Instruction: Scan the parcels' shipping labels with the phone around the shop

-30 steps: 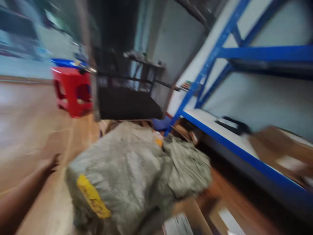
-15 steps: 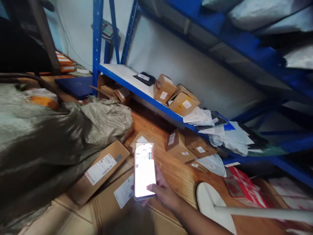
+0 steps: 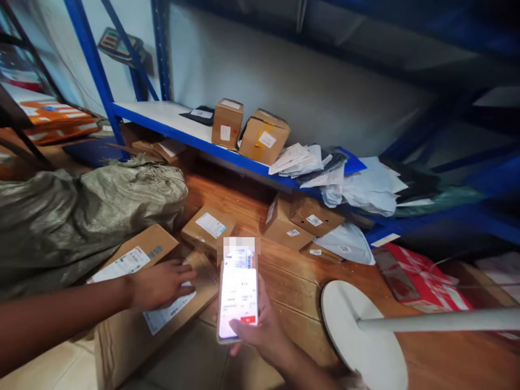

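Note:
My right hand (image 3: 260,319) is wrapped round a smartphone (image 3: 238,300) with a lit white screen; the thumb rests low on the screen beside a red button. Over a large cardboard box (image 3: 130,341), my left hand (image 3: 164,284) lies with its fingers apart and slightly bent, touching the top near the shipping label (image 3: 170,311). Part of that label is hidden under the fingers. Just behind it sits another labelled carton (image 3: 140,244). A smaller labelled box (image 3: 209,227) stands on the floor beyond the phone.
A grey woven sack (image 3: 93,211) bulges at the left. The blue-framed shelf (image 3: 179,135) holds cartons and mailing bags (image 3: 361,184). More boxes (image 3: 288,227) lie beneath it. A round white stand base (image 3: 361,330) and a red box (image 3: 418,276) are at the right.
My left hand has come into view from the left and onto the large box. That box now lies farther left and tilted. The phone screen shows different content. The view has shifted.

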`<state>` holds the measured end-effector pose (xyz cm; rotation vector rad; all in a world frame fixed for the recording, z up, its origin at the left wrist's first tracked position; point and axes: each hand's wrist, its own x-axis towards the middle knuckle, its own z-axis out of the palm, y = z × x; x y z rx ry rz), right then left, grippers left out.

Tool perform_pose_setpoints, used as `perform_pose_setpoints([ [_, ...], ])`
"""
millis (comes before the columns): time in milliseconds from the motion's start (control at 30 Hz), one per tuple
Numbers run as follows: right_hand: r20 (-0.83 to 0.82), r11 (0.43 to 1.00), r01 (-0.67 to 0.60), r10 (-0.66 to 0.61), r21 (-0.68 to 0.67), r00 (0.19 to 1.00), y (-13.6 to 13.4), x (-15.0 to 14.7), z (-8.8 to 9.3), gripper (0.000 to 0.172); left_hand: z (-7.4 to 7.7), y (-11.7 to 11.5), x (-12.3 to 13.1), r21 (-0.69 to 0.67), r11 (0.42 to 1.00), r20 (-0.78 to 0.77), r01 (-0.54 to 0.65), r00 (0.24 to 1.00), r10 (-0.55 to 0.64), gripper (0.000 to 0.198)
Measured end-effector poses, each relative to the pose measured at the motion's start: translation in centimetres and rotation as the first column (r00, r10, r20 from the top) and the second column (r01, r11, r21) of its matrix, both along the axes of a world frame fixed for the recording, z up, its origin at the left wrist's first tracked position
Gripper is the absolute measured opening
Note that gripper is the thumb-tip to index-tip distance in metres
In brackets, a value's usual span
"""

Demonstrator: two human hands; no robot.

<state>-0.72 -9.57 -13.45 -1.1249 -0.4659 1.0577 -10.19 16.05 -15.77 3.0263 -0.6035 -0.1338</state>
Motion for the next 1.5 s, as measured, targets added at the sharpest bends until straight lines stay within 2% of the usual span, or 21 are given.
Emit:
perform_pose_setpoints([
  [33,-0.018,1.0,0.02,-0.02,-0.015,1.0,-1.2,0.1,-0.4,0.093,-1.3,0.6,1.2,-0.051,0.994,-0.041,-0.094,0.995,0.092,0.036],
  [67,-0.033,0.998,0.04,-0.042,-0.038,0.999,-2.4,0.3,-0.9,0.098,-2.7,1.3,2.4,-0.119,0.96,-0.075,-0.255,0.966,0.247,0.042],
  [100,-0.041,0.996,0.064,-0.066,-0.066,0.997,-3.7,0.4,-1.6,0.102,-4.1,2.0,3.5,-0.178,0.882,-0.113,-0.436,0.899,0.422,0.046],
  [167,-0.036,0.987,0.108,-0.113,-0.12,0.993,-6.2,0.6,-3.5,0.109,-6.4,3.6,5.8,-0.224,0.638,-0.166,-0.736,0.674,0.719,0.054],
  [233,-0.018,0.978,0.153,-0.157,-0.143,0.987,-8.5,1.0,-6.2,0.11,-8.2,4.9,8.2,-0.19,0.437,-0.189,-0.879,0.47,0.862,0.062],
  [267,-0.008,0.974,0.175,-0.178,-0.145,0.984,-9.4,1.3,-7.8,0.11,-8.8,5.6,9.4,-0.173,0.381,-0.192,-0.908,0.41,0.891,0.064],
  [333,-0.013,0.97,0.191,-0.195,-0.149,0.981,-11.0,2.0,-10.8,0.106,-9.8,6.7,11.7,-0.169,0.311,-0.219,-0.935,0.343,0.913,0.067],
  [433,-0.055,0.961,0.195,-0.209,-0.196,0.976,-12.6,3.2,-14.1,0.096,-10.7,8.0,14.0,-0.192,0.27,-0.279,-0.943,0.316,0.907,0.081],
  [500,-0.057,0.939,0.241,-0.262,-0.247,0.963,-13.4,3.6,-14.8,0.088,-11.4,7.9,14.8,-0.196,0.229,-0.312,-0.954,0.281,0.908,0.093],
  [567,-0.047,0.912,0.302,-0.326,-0.277,0.944,-14.1,3.6,-14.3,0.088,-12.1,6.9,15.0,-0.199,0.204,-0.322,-0.959,0.26,0.91,0.101],
  [633,-0.01,0.889,0.364,-0.382,-0.277,0.924,-14.5,3.1,-12.9,0.094,-12.9,4.9,15.0,-0.21,0.222,-0.329,-0.952,0.282,0.901,0.102],
  [767,0.061,0.837,0.487,-0.488,-0.249,0.87,-13.5,2.3,-9.8,0.1,-13.6,-0.9,15.0,-0.223,0.373,-0.399,-0.901,0.434,0.808,0.087],
  [833,0.028,0.828,0.514,-0.522,-0.225,0.852,-12.7,2.4,-9.0,0.099,-13.4,-3.1,15.8,-0.198,0.424,-0.367,-0.884,0.468,0.804,0.082],
  [933,-0.012,0.81,0.535,-0.554,-0.241,0.832,-12.3,2.8,-8.9,0.099,-12.7,-4.4,18.1,-0.29,0.539,-0.204,-0.791,0.601,0.773,0.087],
  [1000,-0.03,0.804,0.519,-0.55,-0.289,0.835,-12.5,2.9,-9.0,0.097,-12.7,-4.5,19.5,-0.397,0.614,-0.236,-0.682,0.722,0.65,0.083],
  [1033,-0.04,0.805,0.51,-0.545,-0.301,0.837,-12.7,3.0,-9.0,0.096,-12.8,-4.7,19.9,-0.433,0.621,-0.297,-0.653,0.754,0.586,0.08],
  [1100,-0.054,0.81,0.511,-0.547,-0.289,0.836,-13.2,3.0,-8.9,0.095,-13.0,-5.8,20.0,-0.445,0.602,-0.379,-0.663,0.749,0.543,0.082],
  [1200,-0.073,0.82,0.509,-0.542,-0.262,0.837,-13.3,2.8,-8.8,0.095,-13.0,-9.9,18.6,-0.363,0.608,-0.416,-0.706,0.707,0.572,0.087],
  [1333,-0.144,0.854,0.485,-0.513,-0.188,0.846,-11.5,2.0,-10.4,0.09,-12.4,-15.8,16.1,-0.18,0.757,-0.464,-0.628,0.733,0.498,0.081],
  [1400,-0.225,0.866,0.478,-0.5,-0.147,0.837,-10.0,1.5,-11.8,0.083,-12.7,-16.3,14.3,-0.159,0.838,-0.437,-0.522,0.798,0.414,0.082],
  [1500,-0.335,0.865,0.491,-0.496,-0.107,0.801,-8.3,1.1,-13.4,0.076,-14.4,-12.6,9.7,-0.153,0.916,-0.237,-0.371,0.913,0.331,0.096],
])
